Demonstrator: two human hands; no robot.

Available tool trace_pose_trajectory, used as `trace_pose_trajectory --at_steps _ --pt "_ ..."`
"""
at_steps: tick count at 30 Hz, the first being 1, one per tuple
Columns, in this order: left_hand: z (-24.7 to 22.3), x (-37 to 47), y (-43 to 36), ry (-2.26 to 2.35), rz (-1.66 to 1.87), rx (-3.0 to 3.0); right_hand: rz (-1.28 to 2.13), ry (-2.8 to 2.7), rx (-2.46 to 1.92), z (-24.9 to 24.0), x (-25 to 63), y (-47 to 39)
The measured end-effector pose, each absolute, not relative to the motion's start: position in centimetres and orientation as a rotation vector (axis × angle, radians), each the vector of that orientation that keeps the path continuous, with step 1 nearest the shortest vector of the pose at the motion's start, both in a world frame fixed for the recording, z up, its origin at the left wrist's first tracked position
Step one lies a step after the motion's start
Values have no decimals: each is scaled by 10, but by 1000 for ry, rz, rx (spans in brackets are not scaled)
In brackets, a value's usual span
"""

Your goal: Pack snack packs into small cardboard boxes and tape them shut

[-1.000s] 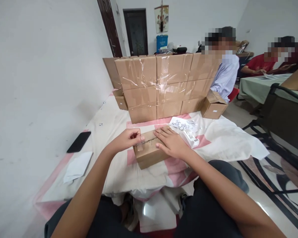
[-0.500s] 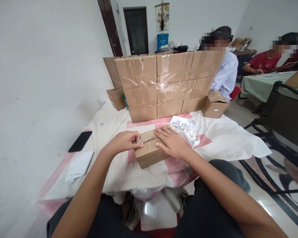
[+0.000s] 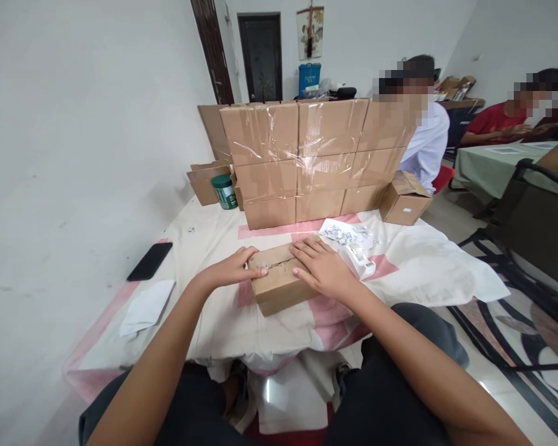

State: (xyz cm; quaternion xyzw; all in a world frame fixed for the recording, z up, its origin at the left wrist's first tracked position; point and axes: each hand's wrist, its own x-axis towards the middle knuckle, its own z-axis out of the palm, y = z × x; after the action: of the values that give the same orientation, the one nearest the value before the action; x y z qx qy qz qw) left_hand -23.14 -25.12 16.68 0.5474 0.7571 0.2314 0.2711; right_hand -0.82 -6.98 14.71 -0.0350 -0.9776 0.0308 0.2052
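A closed cardboard box (image 3: 283,286) lies on the cloth in front of me, with a dark, ragged seam along its top. At its left end is my left hand (image 3: 235,267), thumb resting on the top and fingers bent around the end face, partly out of sight. My right hand (image 3: 323,266) lies flat over the right part of the top, fingers stretched out across the seam. Just right of that hand stands a white tape dispenser (image 3: 360,261). Behind it, small silvery scraps (image 3: 346,234) are scattered on a white sheet.
A wall of stacked, taped cardboard boxes (image 3: 328,158) stands behind. Left of it are a green jar (image 3: 225,192) and an opened carton (image 3: 204,186); right, another carton (image 3: 405,198). A black phone (image 3: 149,261) and white paper (image 3: 147,308) lie left. Two people sit beyond.
My left fingers, earlier pinched near a shiny clear bit at the box's end, now spread around that end. The green jar and small carton beside the stack have shifted left, showing more. My right hand stays put.
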Motion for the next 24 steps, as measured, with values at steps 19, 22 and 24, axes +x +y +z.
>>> trace_pose_trajectory --at_steps 19,22,24 --pt "145 -213 -257 2002 1022 1062 456 -2130 -1142 94 46 198" --pt "141 -211 -258 2070 988 1033 409 -2215 -1165 64 68 205" --pt "139 -210 -258 2113 984 1018 398 -2275 -1154 54 79 207"
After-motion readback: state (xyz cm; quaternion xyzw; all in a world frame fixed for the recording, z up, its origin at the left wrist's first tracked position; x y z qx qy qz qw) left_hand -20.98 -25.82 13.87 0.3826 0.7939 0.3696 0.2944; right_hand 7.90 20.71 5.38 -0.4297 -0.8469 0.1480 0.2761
